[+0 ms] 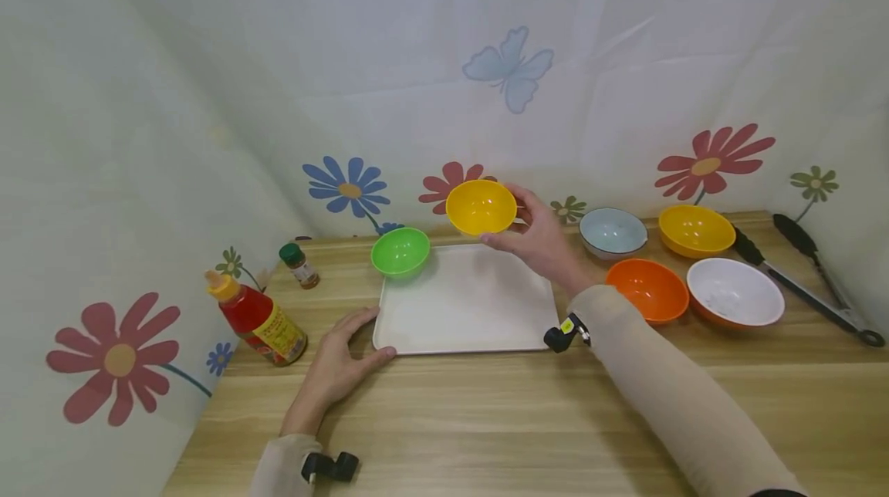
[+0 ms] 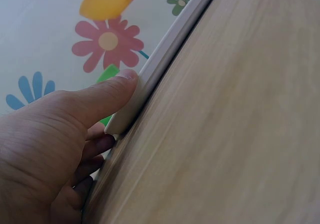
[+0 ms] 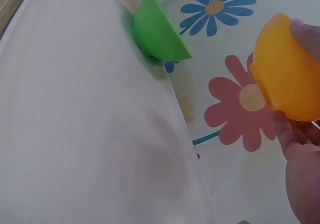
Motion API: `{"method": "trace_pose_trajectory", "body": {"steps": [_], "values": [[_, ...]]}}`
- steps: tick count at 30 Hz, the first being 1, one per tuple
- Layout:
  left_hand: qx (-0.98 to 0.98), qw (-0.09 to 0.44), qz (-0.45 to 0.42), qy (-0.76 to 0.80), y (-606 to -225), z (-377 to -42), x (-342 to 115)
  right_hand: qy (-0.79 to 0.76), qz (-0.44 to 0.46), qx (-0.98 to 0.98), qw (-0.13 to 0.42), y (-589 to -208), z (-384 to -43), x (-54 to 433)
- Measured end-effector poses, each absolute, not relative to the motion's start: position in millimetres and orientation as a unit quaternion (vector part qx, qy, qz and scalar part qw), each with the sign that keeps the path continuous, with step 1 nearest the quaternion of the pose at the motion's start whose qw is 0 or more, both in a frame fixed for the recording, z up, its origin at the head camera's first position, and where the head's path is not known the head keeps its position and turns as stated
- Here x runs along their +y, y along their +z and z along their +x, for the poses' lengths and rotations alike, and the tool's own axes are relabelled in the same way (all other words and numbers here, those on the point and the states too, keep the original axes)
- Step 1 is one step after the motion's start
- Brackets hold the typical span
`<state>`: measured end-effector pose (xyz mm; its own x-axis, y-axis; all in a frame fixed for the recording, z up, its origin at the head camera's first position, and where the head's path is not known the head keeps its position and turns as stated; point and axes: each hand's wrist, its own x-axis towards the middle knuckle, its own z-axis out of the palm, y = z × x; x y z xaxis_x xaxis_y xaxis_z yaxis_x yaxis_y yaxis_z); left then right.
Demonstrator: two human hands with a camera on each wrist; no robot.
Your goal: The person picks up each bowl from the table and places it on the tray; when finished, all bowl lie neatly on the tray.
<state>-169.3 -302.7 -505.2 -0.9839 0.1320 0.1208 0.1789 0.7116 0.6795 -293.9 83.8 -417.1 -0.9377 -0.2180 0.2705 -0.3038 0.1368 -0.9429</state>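
Note:
In the head view my right hand (image 1: pixel 538 238) holds a yellow bowl (image 1: pixel 481 207) by its right side, up over the back of a white tray (image 1: pixel 465 312). The right wrist view shows that bowl (image 3: pixel 282 69) tilted, with fingers on its outside. A green bowl (image 1: pixel 400 252) sits at the tray's back left corner. My left hand (image 1: pixel 340 362) holds the tray's front left corner. In the left wrist view the thumb (image 2: pixel 117 87) lies against the tray's rim (image 2: pixel 150 77), and the other fingers curl beside the corner.
Right of the tray stand a light blue bowl (image 1: pixel 613 233), another yellow bowl (image 1: pixel 696 231), an orange bowl (image 1: pixel 647 290) and a white-lined bowl (image 1: pixel 735 292). Tongs (image 1: pixel 799 292) lie at far right. A red sauce bottle (image 1: pixel 257 319) and a green-capped jar (image 1: pixel 299 265) stand left. A flowered curtain (image 1: pixel 396 57) hangs behind.

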Motion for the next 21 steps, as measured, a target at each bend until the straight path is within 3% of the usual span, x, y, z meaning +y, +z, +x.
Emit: {"method": "trace_pose_trajectory", "body": {"steps": [21], "values": [[-0.929, 0.018, -0.067, -0.364, -502.5, -167.7, -300.8, 0.602, 0.165, -0.779, -0.054, -471.4, -302.7, 64.8]]}}
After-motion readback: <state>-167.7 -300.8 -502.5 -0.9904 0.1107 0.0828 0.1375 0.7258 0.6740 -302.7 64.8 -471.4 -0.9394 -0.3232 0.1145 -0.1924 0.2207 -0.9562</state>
